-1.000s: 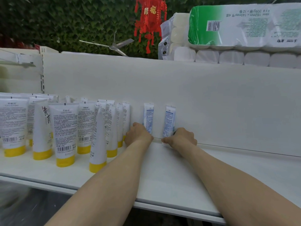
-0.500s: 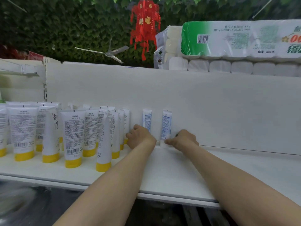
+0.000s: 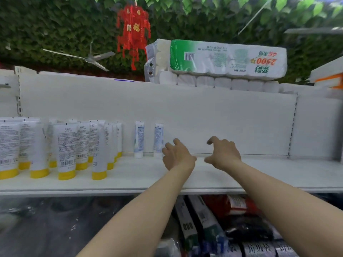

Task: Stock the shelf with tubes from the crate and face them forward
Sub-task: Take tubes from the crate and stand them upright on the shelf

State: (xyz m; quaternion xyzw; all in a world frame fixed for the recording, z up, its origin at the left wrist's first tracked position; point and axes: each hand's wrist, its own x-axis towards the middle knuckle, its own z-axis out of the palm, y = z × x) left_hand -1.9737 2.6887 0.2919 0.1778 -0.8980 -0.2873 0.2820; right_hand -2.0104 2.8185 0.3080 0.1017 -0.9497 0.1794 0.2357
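Two slim white tubes with blue print stand upright on white caps at the rear of the shelf (image 3: 259,173), against its back panel (image 3: 222,117): one tube (image 3: 139,140), and the other tube (image 3: 158,140) apart to its right. Both stand right of the yellow-capped tubes (image 3: 66,151). The left grip (image 3: 178,154) hovers just beside the other tube, fingers loosely curled, released; contact is unclear. The right grip (image 3: 222,153), likewise released, hangs well apart to the right.

Left hand (image 3: 178,154) and right hand (image 3: 222,153) released the tubes (image 3: 139,139), withdrawing.
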